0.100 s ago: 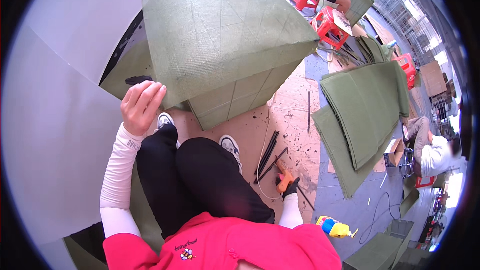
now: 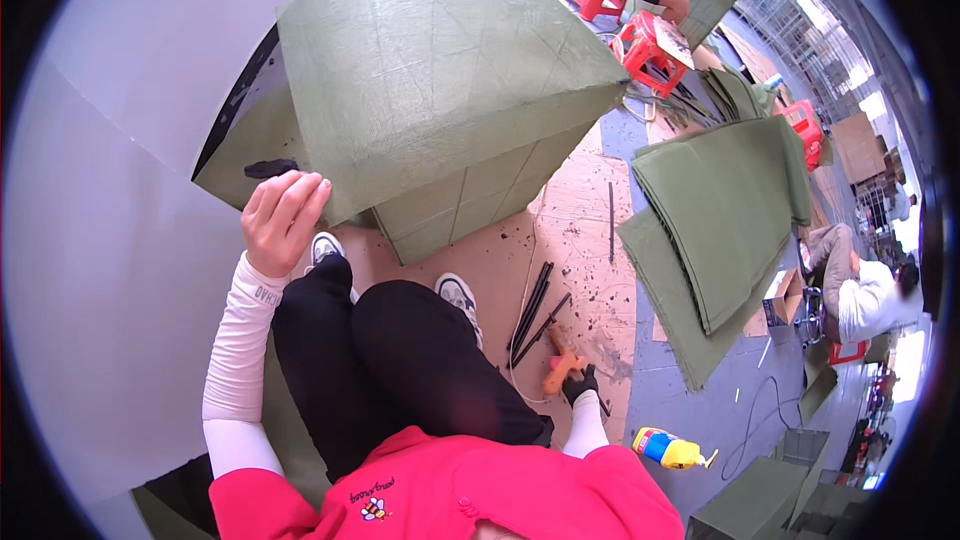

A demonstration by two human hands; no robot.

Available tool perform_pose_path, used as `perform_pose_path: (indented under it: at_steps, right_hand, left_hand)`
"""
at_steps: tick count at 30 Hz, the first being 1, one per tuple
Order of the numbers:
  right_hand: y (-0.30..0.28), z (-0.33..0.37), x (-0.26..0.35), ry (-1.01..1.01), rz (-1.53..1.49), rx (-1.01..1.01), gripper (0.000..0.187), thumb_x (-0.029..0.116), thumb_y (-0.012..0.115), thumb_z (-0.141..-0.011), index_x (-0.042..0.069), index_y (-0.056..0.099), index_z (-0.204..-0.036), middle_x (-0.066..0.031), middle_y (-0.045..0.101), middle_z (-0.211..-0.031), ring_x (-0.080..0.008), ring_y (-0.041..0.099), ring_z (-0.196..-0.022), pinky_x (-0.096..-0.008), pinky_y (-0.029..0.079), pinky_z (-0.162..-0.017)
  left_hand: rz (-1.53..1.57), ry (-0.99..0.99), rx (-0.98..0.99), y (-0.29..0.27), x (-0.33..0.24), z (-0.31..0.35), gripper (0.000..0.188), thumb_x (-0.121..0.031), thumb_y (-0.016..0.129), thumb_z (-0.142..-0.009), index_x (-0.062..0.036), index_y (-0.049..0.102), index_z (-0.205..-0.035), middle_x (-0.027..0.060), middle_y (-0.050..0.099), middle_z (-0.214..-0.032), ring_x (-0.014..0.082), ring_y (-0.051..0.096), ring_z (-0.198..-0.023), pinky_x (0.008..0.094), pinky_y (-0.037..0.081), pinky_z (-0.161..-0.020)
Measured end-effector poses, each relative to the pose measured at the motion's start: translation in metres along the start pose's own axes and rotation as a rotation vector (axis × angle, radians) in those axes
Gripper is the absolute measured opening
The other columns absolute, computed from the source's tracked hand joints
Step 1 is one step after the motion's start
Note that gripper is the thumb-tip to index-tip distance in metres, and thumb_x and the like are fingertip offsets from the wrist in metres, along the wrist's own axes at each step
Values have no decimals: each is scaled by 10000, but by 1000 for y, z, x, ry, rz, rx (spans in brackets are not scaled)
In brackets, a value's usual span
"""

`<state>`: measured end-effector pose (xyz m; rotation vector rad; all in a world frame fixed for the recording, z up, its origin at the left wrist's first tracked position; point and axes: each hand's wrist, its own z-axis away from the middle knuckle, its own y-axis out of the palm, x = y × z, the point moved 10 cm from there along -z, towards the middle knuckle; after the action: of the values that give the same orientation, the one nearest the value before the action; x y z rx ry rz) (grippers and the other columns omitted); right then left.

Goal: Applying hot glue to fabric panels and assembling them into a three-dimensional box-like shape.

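Holding step: I had left hand at nine o'clock pinching green box edge, right hand at five o'clock gripping orange glue gun; next likely needed steadiness.

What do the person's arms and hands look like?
The left hand is bare and the right hand wears a black glove. Each arm has a white sleeve; the left one is wrinkled, with dark lettering near its end. The shirt is bright pink.
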<state>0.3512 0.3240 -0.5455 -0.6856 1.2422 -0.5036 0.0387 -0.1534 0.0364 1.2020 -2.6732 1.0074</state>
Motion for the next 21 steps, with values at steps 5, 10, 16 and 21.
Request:
perform_pose_path:
  at_steps: [5, 10, 16, 21]
  right_hand:
    - [-24, -54, -135, 872, -865, 596, 333, 202, 507, -960, 11, 603, -1215, -198, 694, -1041, -335, 662, -982, -433, 515, -780]
    - [-226, -182, -362, 1074, -2099, -1134, 506, 266, 495, -1031, -115, 412, -1353, -234, 558, -1315, -280, 566, -1214, -378, 425, -1057]
    - [-401, -302, -483, 569, -1185, -1163, 411, 203, 436, -1029, -55, 478, -1346, -217, 543, -1370, -314, 546, -1253, -375, 393, -1067]
    - [-491, -380, -441, 370, -1244, -981, 615, 395, 449, -1003, -35, 374, -1436, -274, 435, -1438, -404, 418, -1339, -428, 311, -1124]
  left_hand:
    - [26, 0, 28, -1, 10, 7, 276, 3, 710, -686, 45, 687, -958, 159, 684, -1053, 252, 679, -818, 323, 558, -676]
    - [124, 22, 47, 7, 13, 5, 289, 5, 692, -697, 55, 698, -981, 162, 686, -1033, 272, 684, -833, 332, 568, -699]
    - [119, 23, 26, 8, 10, 4, 212, 11, 713, -754, 45, 714, -964, 148, 694, -1020, 295, 691, -862, 355, 585, -752]
    - [106, 9, 13, 9, 14, 10, 208, 9, 729, -742, 44, 720, -947, 143, 694, -1017, 286, 689, -856, 357, 589, -751]
